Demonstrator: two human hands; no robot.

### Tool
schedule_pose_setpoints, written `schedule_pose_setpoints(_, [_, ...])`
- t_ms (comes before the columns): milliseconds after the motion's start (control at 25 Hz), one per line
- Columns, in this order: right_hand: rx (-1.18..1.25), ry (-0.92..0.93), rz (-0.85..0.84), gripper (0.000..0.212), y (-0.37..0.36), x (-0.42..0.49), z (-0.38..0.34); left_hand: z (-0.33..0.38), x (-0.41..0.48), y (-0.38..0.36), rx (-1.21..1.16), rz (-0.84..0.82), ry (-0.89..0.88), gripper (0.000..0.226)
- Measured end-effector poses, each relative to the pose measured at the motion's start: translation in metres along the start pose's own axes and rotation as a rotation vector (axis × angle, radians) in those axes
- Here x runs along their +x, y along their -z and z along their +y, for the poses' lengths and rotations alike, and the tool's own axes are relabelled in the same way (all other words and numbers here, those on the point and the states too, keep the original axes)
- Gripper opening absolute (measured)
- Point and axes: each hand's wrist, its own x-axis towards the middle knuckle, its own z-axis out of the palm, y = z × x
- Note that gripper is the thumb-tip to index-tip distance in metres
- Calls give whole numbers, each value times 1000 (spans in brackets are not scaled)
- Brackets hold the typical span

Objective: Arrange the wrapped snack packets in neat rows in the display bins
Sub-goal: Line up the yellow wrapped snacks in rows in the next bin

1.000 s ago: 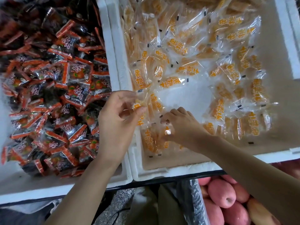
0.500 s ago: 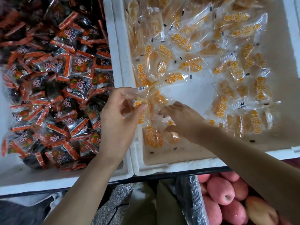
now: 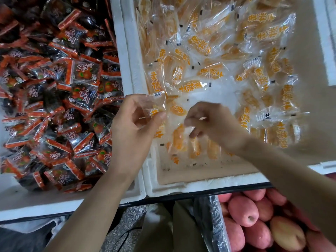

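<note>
A white foam bin [image 3: 200, 184] on the right holds several clear packets with orange print [image 3: 209, 71], loosely piled. My left hand [image 3: 134, 128] hovers over the bin's left wall and pinches a clear orange packet [image 3: 156, 104] between thumb and fingers. My right hand [image 3: 212, 124] is inside the bin near its front, fingers curled round the edge of another clear packet [image 3: 180, 137]. A short row of packets [image 3: 196, 148] stands along the bin's front below my right hand.
The left foam bin [image 3: 36, 202] is heaped with dark packets edged in orange-red [image 3: 60, 91]. Below the bins, pink apples [image 3: 254, 219] lie at the bottom right, beside a plastic bag [image 3: 212, 220]. Another white bin edge [image 3: 327, 42] shows at the far right.
My right hand has lifted a little from the front row, drawing a packet up. My left hand has kept its pinch on its packet near the bin wall.
</note>
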Motion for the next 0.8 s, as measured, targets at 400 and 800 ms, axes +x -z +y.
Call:
schedule_pose_setpoints(400, [-827,91,175,11,70,-7,67,-30,12,-86,164,-393,146,25])
schedule_pose_setpoints(800, [-603,-8,-229,47,58,-15,55,-36,3,-83,986,-719,-258,31])
